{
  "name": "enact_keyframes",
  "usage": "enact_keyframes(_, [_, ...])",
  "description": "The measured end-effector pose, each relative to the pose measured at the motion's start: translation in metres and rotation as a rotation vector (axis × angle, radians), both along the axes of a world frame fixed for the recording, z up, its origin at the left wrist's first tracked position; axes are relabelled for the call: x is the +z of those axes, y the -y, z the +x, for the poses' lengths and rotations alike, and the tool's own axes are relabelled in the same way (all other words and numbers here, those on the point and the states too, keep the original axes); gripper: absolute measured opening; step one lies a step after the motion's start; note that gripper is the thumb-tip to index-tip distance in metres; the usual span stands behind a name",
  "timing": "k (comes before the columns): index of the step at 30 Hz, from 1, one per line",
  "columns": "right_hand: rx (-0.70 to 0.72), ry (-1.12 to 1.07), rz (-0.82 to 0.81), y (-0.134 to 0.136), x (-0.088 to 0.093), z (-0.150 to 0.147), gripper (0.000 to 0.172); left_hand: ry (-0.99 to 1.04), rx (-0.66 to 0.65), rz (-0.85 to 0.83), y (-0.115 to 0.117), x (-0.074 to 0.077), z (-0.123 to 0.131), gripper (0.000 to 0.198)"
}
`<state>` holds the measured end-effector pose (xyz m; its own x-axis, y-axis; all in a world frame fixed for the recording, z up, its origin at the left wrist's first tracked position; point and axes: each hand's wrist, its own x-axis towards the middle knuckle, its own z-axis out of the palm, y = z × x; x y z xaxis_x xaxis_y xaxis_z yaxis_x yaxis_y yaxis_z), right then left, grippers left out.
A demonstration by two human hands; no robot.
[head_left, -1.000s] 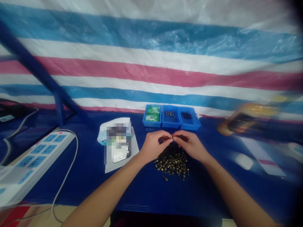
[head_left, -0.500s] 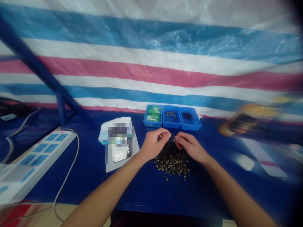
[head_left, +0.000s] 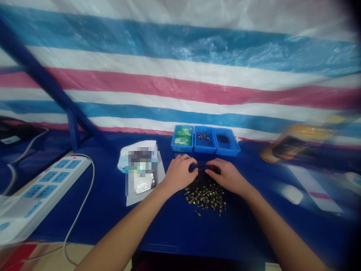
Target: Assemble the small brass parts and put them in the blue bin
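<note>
Blue bench (head_left: 169, 233): left hand (head_left: 178, 174) and right hand (head_left: 229, 176) half-curled, palms down, fingertips at a dark strip (head_left: 200, 166), its long axis crosswise, just above the screw pile (head_left: 205, 198); grip unclear.

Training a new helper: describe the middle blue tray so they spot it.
On the dark blue bench, find the three blue plastic trays at the back. The middle tray is it: it holds small metal parts, not green packets or black pieces.
</note>
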<state>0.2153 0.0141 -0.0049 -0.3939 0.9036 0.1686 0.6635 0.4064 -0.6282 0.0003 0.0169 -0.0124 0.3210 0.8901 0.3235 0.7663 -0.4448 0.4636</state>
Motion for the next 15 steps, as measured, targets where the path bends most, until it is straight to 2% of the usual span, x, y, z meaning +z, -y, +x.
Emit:
enact_keyframes(3, [0.077,0.105,0.031,-0.0004,-0.0037,-0.0005,0.018,-0.065,-0.041,-0.04,0.0,-0.0031,-0.002,0.013])
enact_keyframes(6, [0.08,0.103,0.028,-0.0009,-0.0064,-0.0014,0.016,-0.072,-0.067,-0.057,-0.0002,-0.0042,-0.0018,0.013])
enact_keyframes(15, [0.12,0.114,0.033,0.0009,-0.0029,0.0006,0.025,-0.054,-0.075,-0.029,-0.0013,-0.0049,0.0007,0.011])
